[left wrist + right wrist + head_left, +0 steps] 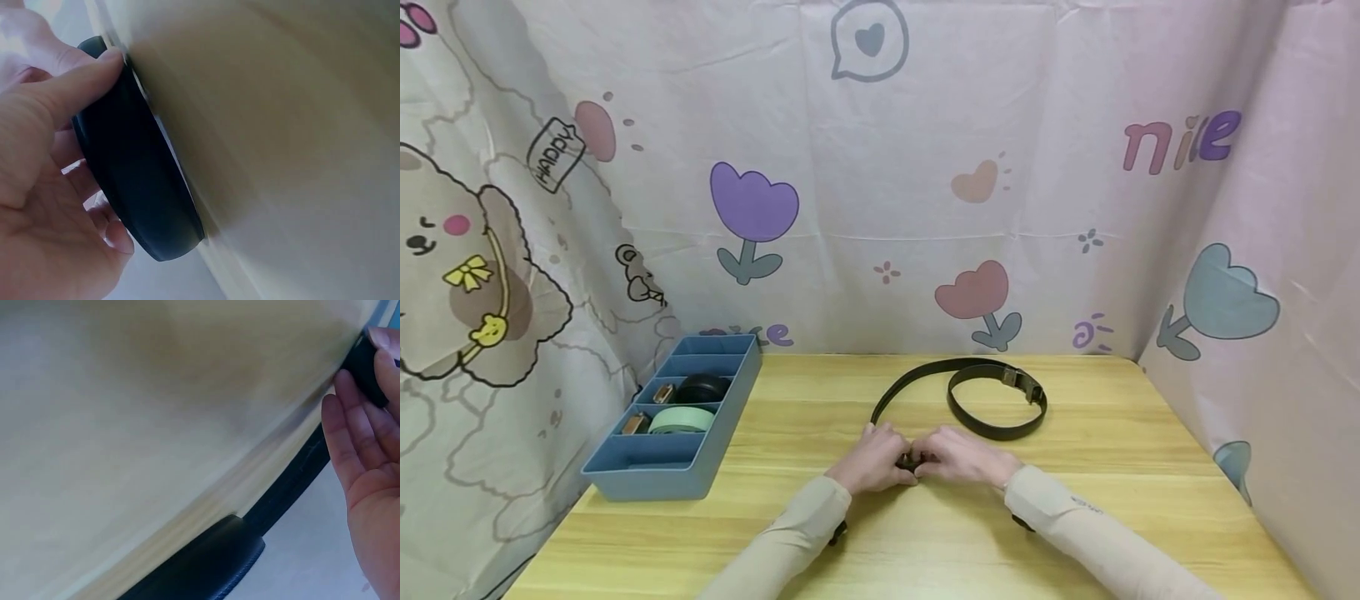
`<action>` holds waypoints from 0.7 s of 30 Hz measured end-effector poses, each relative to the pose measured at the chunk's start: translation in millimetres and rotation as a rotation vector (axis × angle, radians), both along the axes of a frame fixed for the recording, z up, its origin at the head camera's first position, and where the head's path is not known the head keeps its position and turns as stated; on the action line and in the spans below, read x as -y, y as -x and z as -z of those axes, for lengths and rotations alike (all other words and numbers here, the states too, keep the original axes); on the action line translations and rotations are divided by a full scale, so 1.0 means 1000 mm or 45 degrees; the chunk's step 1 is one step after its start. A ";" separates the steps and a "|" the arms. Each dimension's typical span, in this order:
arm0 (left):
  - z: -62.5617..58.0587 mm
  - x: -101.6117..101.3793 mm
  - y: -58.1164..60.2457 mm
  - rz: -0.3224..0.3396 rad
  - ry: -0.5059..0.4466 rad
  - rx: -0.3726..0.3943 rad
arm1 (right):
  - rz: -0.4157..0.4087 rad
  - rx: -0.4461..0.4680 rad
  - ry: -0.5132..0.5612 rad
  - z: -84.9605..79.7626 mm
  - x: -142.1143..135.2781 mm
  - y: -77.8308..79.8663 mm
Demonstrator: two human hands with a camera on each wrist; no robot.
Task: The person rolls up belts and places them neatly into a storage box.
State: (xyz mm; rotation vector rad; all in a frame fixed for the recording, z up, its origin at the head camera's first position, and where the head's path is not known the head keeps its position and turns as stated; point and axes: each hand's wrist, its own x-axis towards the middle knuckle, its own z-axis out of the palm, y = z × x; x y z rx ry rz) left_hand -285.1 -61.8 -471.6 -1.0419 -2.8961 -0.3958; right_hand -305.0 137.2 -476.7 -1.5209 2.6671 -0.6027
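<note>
- Left hand (872,458) and right hand (958,457) meet closely over the table (1150,467), each pinching the black belt (955,364); its held section (134,169) curves between left thumb and fingers.
- From there the strap arcs across the tabletop to a loose loop (996,432) with the buckle (1024,383), beyond the right hand.
- The step looks like curling the strap: best keep the inner turn snug, its edges level against the wood, one hand pinning while the other feeds.
- Slack fingers could let the curl spring open; a twisted strap would likely roll unevenly.
</note>
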 end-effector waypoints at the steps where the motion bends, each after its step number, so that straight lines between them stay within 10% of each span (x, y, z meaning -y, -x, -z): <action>1: 0.000 0.000 0.000 -0.003 -0.007 0.001 | 0.010 0.026 0.006 0.000 0.000 -0.001; 7: -0.002 -0.002 0.000 -0.027 -0.021 -0.006 | 0.101 0.182 0.047 -0.002 0.000 -0.004; 15: -0.002 -0.012 0.001 -0.154 -0.023 -0.065 | 0.132 0.077 0.023 -0.004 0.005 -0.003; 21: -0.007 -0.004 0.008 0.007 0.025 0.044 | 0.004 0.007 -0.033 -0.006 -0.001 0.004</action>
